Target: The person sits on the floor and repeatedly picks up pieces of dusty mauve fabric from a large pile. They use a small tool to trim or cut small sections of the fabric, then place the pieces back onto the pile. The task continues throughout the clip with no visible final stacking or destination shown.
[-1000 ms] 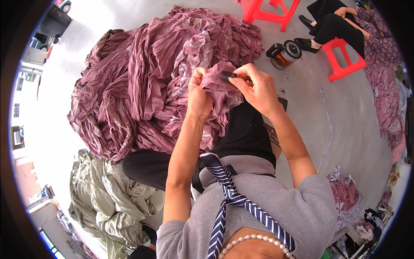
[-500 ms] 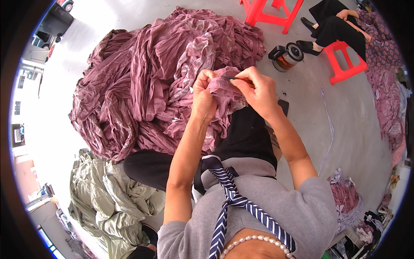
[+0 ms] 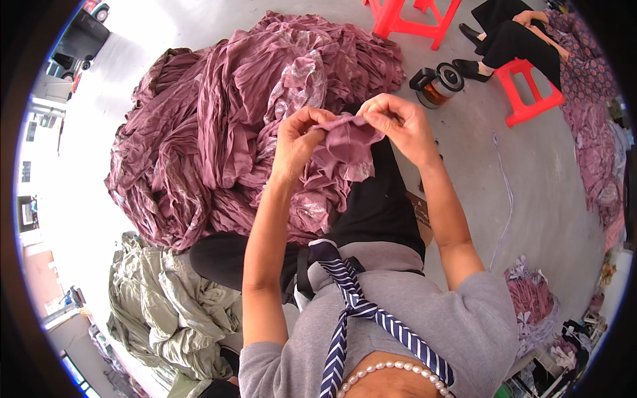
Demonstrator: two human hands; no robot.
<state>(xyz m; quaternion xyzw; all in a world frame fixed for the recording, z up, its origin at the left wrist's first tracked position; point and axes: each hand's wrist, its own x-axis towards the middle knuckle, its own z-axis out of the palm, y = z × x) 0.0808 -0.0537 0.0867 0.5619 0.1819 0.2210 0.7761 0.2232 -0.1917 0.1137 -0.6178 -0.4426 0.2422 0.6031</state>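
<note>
A strip of mauve fabric (image 3: 346, 149) is stretched between my two hands, its lower part hanging loose above my dark trouser leg. My left hand (image 3: 296, 140) pinches one end of its gathered upper edge. The other end is gripped by my right hand (image 3: 399, 126), thumb against bent fingers. No tool shows in the right hand now; its palm side is partly hidden. The held fabric hangs in front of a big crumpled heap of mauve cloth (image 3: 225, 106), part of it patterned in pale print. I cannot tell whether the strip joins the heap.
Crumpled pale green cloth (image 3: 166, 302) lies at the lower left. Beyond my right hand stand a glass kettle (image 3: 434, 89), a red stool (image 3: 415, 28) and another red stool (image 3: 521, 93) beside a seated person (image 3: 524, 53). A thin cord (image 3: 507, 192) and bundled cloth (image 3: 531, 298) lie rightward.
The small dark tool seen in my right fingers is no longer visible. My hands have moved apart, and the fabric's edge is now pulled out between them.
</note>
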